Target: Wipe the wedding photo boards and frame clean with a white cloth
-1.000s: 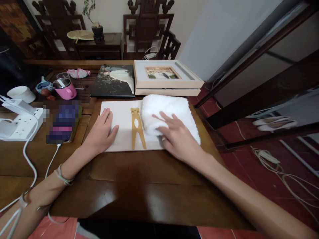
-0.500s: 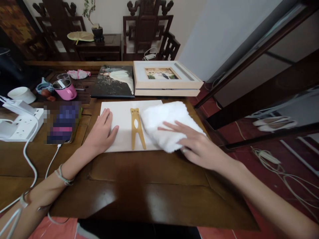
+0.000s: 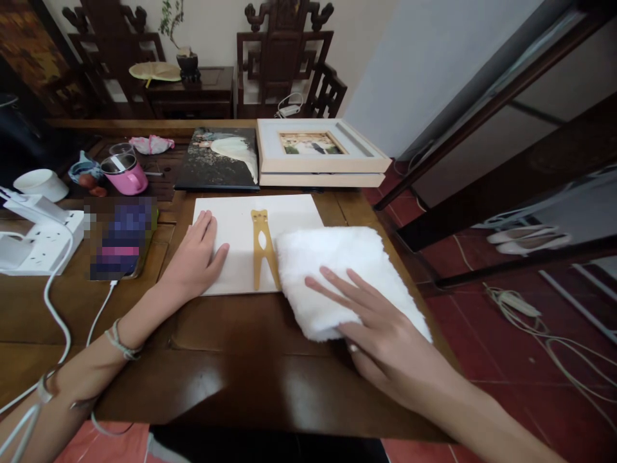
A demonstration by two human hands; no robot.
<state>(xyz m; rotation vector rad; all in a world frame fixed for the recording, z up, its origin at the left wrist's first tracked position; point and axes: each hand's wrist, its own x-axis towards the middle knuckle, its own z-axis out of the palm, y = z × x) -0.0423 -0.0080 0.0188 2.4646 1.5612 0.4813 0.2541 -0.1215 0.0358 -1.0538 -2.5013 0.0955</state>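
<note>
My left hand (image 3: 195,257) lies flat, fingers stretched, on the left part of a thin white board (image 3: 231,218). On the board's middle is a flat mustard-yellow piece (image 3: 261,238) with an eared top, an oval hole and two legs; the cloth covers the tip of its right leg. A folded, fluffy white cloth (image 3: 332,251) overlaps the board's right side and the bare wood. My right hand (image 3: 380,328) grips its near edge, several fingers spread on top and the thumb side at the underside, partly hidden.
Behind the board lie a dark picture panel (image 3: 219,157) and a stacked box with a framed photo (image 3: 322,151). At left are a pink mug (image 3: 124,175), a blurred phone (image 3: 123,241) on a cable and a power strip (image 3: 51,241). The table (image 3: 289,386) ends at right above red floor tiles.
My right hand has drawn the white cloth toward me and a little to the right, and the cloth now lies flatter. My left hand and the yellow piece have stayed put.
</note>
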